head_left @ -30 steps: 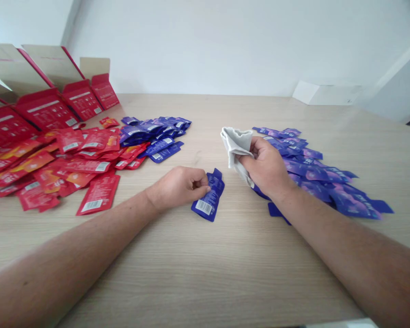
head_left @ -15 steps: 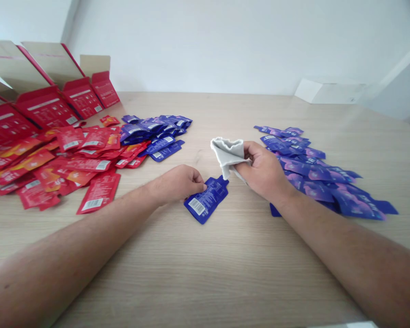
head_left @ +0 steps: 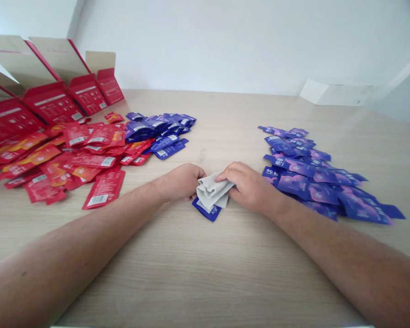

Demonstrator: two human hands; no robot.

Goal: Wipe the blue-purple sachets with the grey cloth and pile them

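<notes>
A dark blue sachet (head_left: 211, 216) lies on the table in front of me, its upper part covered by a folded light grey cloth (head_left: 212, 190). My right hand (head_left: 248, 186) grips the cloth and presses it onto the sachet. At the sachet's left edge, my left hand (head_left: 187, 181) has its fingers closed; the cloth partly hides where they meet the sachet. Blue-purple sachets (head_left: 307, 171) are spread in a heap to the right of my right hand. Another pile of blue sachets (head_left: 160, 127) lies beyond my left hand.
Red and orange sachets (head_left: 78, 159) are heaped on the left of the wooden table (head_left: 177, 273). Behind them stand several open red cartons (head_left: 54, 102) with raised flaps. A white box (head_left: 338, 92) sits at the back right, near the wall.
My right hand has moved left and down, bringing the cloth from the air onto the blue sachet. My left hand stays at the sachet's left side. The camera view has shifted slightly.
</notes>
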